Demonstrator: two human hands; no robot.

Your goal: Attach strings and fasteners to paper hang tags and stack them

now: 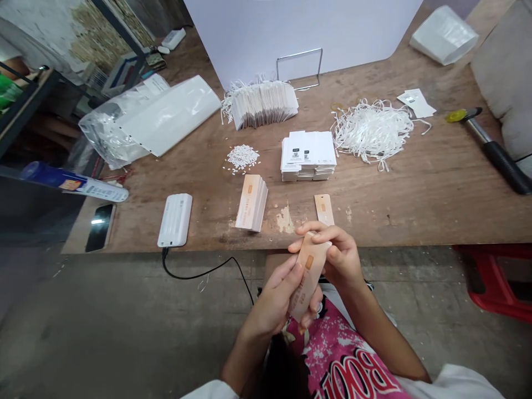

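Note:
A peach printed tag (308, 280) with a small orange patch is held tilted in front of my body, just off the table's front edge. My left hand (276, 299) is closed round its lower part, thumb on the printed face. At the tag's upper end, my right hand (343, 255) pinches the top corner with its fingertips. A tiny white bit shows at that corner, too small to make out. Just beyond my right fingers lies a single peach tag (323, 206). To the left of it stands a stack of peach tags (251, 203).
Behind lie white cards (310, 147), small white pieces (243, 157), white strings (374, 130) and a row of strung tags (266, 104). A hammer (494, 152) is at the right. Leftward are a power bank (175, 220) with cable, a phone (100, 228) and a blue-white tube (75, 182).

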